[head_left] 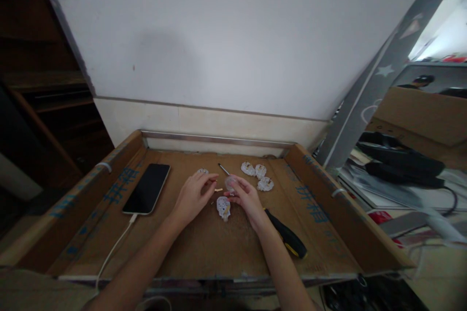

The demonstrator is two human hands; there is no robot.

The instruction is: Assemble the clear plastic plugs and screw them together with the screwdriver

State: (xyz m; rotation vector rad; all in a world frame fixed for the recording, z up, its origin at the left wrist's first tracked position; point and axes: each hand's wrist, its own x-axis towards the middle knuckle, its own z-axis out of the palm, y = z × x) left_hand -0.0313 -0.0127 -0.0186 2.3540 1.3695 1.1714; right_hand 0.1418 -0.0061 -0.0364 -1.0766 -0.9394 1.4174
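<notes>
My right hand (246, 200) grips a clear plastic housing (229, 183) between thumb and fingers. Close to it on the left, my left hand (194, 198) has thumb and fingertips drawn together; whatever they hold, if anything, is too small to make out. A small brass-coloured strip (218, 189) lies between the hands. Just below sits another clear plastic housing (223, 207) with metal parts inside. Part of one more housing (203, 171) shows behind my left fingers. A screwdriver (286, 235) lies under my right hand and wrist, its black-and-yellow handle toward me, its shaft tip beyond my fingers.
Several clear plastic housings (260, 171) are grouped at the back right of the cardboard-lined tray (306, 193). A phone (147, 189) with a white charging cable (116, 245) rests at the left. Raised tray sides border the work area; a wall (226, 48) stands behind.
</notes>
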